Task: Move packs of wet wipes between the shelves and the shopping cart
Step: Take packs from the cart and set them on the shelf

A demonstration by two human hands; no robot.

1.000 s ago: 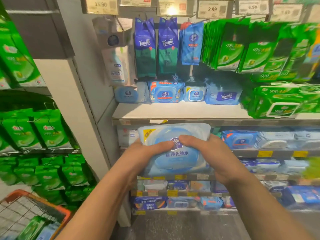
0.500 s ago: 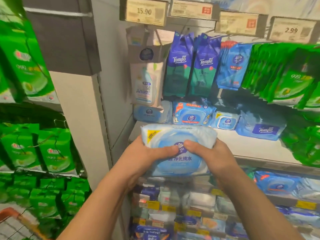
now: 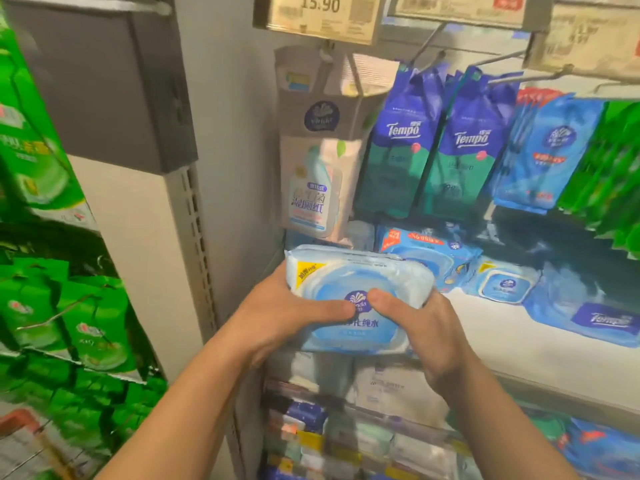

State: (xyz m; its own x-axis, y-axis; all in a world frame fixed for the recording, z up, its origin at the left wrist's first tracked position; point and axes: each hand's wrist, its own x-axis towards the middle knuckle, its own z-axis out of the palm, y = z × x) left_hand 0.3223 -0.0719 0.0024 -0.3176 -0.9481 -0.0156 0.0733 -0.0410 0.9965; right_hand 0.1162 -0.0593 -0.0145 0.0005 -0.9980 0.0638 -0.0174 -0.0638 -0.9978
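Observation:
A light-blue pack of wet wipes (image 3: 349,282) with a yellow corner label is held flat in both hands at the left end of the white shelf (image 3: 491,344). My left hand (image 3: 277,313) grips its left side, thumb across the front. My right hand (image 3: 426,327) grips its right side, thumb pressed on the logo. The far edge of the pack reaches over the shelf's front edge, just below a hanging beige pack (image 3: 311,188). Only the orange corner of the shopping cart (image 3: 20,422) shows at the bottom left.
Blue wipe packs (image 3: 429,254) lie on the shelf to the right. Tempo packs (image 3: 401,143) and green packs (image 3: 609,168) hang on hooks above. A grey upright (image 3: 194,237) stands left of the shelf, with green packs (image 3: 41,306) beyond it. Lower shelves hold more packs.
Both hands have carried the pack up and toward the left end of the white shelf. The view has closed in on the shelf and the cart has slid almost out of sight.

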